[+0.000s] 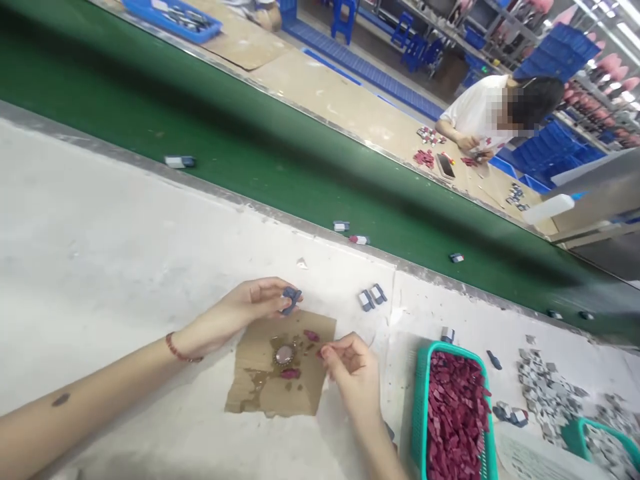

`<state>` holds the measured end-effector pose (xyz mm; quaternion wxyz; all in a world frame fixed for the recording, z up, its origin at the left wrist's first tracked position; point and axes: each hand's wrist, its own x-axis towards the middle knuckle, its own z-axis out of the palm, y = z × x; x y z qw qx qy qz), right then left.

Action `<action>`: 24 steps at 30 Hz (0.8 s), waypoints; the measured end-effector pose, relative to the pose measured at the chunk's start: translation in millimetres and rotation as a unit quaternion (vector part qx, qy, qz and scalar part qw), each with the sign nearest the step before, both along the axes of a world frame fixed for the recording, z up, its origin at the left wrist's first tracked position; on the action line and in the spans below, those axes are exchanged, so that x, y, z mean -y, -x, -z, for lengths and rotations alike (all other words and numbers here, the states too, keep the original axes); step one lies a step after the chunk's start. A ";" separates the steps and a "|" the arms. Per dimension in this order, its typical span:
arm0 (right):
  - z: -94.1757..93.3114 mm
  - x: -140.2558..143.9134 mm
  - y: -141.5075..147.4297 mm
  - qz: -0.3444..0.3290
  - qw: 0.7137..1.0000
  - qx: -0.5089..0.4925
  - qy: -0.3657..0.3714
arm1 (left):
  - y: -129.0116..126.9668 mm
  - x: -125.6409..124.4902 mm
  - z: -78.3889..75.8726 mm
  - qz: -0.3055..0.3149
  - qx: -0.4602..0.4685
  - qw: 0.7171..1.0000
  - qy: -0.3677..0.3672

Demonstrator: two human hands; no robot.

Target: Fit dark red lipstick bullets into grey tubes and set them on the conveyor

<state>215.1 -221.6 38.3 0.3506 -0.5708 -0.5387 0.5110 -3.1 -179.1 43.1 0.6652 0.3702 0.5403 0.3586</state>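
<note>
Left hand pinches a small grey part at 12 o'clock of the stained cardboard on the counter; right hand, fingers curled, nips a tiny maroon piece; teal basket sits at 3 o'clock

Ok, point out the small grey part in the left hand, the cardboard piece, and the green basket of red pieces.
small grey part (291,298), head view, its exposed end.
cardboard piece (255,383), head view, bare lower-left area.
green basket (421,393), head view, left wall.

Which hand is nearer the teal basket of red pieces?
Right. The right hand sits just left of the teal basket, beside the cardboard scrap. The left hand is farther off, up-left, pinching a small grey part.
</note>
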 end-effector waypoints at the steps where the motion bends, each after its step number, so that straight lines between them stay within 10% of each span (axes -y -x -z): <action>1: 2.9 0.5 7.4 -0.031 0.999 0.032 -0.022 | 2.0 5.7 2.6 -0.012 0.001 1.000 -0.001; 6: 17.2 1.2 32.9 -0.200 0.937 0.180 -0.224 | 4.4 25.7 13.0 -0.058 0.025 0.998 0.009; 13: 31.2 4.8 40.0 -0.235 0.842 0.309 -0.376 | 8.0 30.7 16.4 -0.086 0.093 0.991 0.034; 24: 34.0 6.3 43.8 -0.222 0.849 0.320 -0.356 | 10.9 30.6 22.7 0.029 0.096 0.994 0.032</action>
